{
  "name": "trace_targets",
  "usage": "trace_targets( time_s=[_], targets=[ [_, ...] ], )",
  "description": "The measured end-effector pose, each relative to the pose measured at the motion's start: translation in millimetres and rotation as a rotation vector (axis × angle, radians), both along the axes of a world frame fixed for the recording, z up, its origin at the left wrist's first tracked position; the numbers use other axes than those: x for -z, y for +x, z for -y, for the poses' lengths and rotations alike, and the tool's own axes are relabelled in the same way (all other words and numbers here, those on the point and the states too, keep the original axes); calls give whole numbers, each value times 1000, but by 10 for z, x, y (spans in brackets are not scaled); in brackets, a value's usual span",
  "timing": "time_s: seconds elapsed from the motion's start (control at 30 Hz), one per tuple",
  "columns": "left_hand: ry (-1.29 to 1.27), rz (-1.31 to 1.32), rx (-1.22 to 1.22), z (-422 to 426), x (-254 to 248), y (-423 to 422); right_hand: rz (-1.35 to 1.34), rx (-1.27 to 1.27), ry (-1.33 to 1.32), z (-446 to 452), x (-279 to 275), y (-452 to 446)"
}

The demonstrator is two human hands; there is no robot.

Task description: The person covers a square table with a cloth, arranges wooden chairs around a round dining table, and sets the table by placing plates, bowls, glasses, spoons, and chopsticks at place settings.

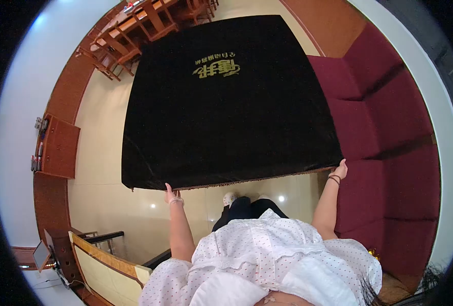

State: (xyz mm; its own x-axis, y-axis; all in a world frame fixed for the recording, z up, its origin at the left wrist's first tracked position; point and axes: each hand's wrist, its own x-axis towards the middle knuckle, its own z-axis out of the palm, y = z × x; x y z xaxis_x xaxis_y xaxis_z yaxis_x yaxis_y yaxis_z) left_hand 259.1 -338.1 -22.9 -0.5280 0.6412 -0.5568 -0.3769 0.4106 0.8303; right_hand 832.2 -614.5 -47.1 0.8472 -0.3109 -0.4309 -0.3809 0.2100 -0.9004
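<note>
A large black cloth table cover (226, 122) with a fringed near edge lies spread over a square table. Gold lettering (217, 66) on it reads upside down from where I stand. My left hand (172, 193) grips the near edge toward the left corner, its thumb on top and its fingers partly hidden beneath. At the near right corner, my right hand (340, 170) is closed on the same edge, with its fingers mostly hidden. The table under the cloth is almost wholly covered.
A dark red sofa (410, 176) runs along the right side, close to the table. Wooden chairs (116, 46) surround another table at the far left. A wooden cabinet (60, 148) is against the left wall, and a cream-backed chair (104, 262) stands at the near left.
</note>
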Motion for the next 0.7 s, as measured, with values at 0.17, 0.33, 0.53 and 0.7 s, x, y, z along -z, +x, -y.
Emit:
trace_targets(
  time_s=[0.17,0.33,0.53,0.7],
  targets=[
    [-90,24,-51,22,24,32,22,-14,-19,88,172,188],
    [-78,16,-49,39,36,43,-42,45,-152,51,93,157],
    [-107,26,9,-14,68,27,8,48,-89,80,194,121],
    [-201,-39,-1,-23,49,28,54,31,-124,85,177,82]
  ],
)
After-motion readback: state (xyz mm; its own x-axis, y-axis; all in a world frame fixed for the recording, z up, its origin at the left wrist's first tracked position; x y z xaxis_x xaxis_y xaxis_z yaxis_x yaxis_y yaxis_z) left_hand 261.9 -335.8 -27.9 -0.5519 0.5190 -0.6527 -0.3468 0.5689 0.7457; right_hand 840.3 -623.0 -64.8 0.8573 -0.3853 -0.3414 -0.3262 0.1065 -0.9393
